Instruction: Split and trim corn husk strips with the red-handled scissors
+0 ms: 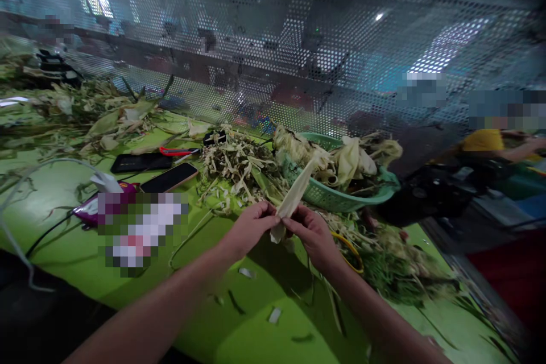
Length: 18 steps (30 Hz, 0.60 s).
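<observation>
A long pale corn husk strip [297, 189] slants up between my hands above the green table [205, 301]. My left hand [252, 224] pinches its lower end with thumb and fingers. From the other side my right hand [313, 233] grips the same end, the two thumbs nearly meeting. Just beyond stands a green plastic basket [341, 196] holding more pale husks [352, 159]. Left of the basket lies a heap of torn husk scraps [241, 162]. A yellow ring [352, 253] lies on the table beside my right wrist.
Two dark phones [170, 177] [140, 162] and a red-handled cutting tool [177, 151] lie to the left, near a purple packet [104, 205] and a white cable [17, 193]. Green plant bits [396, 273] cover the right side. A perforated metal screen [256, 57] stands behind. A person in yellow [480, 141] sits at right.
</observation>
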Available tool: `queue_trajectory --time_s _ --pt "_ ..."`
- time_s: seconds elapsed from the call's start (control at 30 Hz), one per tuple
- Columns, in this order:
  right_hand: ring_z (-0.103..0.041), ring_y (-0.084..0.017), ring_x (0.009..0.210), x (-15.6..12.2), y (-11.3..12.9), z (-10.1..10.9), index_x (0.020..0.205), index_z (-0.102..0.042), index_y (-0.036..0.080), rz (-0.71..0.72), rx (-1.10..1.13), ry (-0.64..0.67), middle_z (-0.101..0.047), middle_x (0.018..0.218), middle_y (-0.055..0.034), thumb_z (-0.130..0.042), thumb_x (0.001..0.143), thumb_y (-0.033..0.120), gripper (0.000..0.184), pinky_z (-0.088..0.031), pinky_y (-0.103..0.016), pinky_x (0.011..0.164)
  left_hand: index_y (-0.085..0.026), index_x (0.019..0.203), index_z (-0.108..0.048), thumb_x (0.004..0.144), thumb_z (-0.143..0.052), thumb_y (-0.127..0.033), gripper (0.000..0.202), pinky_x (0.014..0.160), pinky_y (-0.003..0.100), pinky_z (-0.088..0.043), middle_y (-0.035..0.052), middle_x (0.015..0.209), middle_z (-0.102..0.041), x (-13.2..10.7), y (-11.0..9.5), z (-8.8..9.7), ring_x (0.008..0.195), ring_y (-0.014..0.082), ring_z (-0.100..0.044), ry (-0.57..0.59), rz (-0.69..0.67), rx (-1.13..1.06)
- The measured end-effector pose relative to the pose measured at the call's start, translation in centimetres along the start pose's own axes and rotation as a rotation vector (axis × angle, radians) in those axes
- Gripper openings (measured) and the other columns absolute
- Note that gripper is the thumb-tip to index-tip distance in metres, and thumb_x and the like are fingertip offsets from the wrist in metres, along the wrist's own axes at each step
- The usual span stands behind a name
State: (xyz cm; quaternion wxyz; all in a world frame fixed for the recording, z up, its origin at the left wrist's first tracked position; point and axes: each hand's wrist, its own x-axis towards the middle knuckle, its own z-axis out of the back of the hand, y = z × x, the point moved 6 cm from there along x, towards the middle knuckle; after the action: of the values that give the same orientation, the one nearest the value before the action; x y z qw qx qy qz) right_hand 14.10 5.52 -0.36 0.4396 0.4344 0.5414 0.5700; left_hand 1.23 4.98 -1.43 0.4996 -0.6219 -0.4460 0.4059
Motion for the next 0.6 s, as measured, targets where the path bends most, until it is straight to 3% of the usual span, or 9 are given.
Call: queue_trajectory --time_s 0.43,0.6 --pt "-0.052 -0.014 0.062 0.1 0.3 -0.4 0.080 -0.064 0.017 0.013 0.009 0.048 -0.061 0.071 -0.0001 -0.073 0.067 0.035 0.023 -0.042 -0.025 0.058 -0.016 0.074 -0.055 0.073 -0.056 -0.022 0.007 0.061 0.023 -0.036 -0.0028 0.066 -0.052 0.2 0.4 0.1 0.061 0.0103 -0.046 -0.032 -0.003 0.036" --pt "-0.047 -0.012 0.061 -0.3 0.6 -1.0 0.077 -0.061 0.018 0.043 -0.039 0.103 -0.053 0.067 0.0023 -0.069 0.074 0.032 0.017 -0.040 -0.024 0.058 -0.016 0.072 -0.054 0.073 -0.059 -0.025 0.011 0.063 0.023 -0.037 -0.0025 0.067 -0.052 0.6 0.7 0.5 0.064 0.0102 -0.047 -0.044 -0.025 -0.027"
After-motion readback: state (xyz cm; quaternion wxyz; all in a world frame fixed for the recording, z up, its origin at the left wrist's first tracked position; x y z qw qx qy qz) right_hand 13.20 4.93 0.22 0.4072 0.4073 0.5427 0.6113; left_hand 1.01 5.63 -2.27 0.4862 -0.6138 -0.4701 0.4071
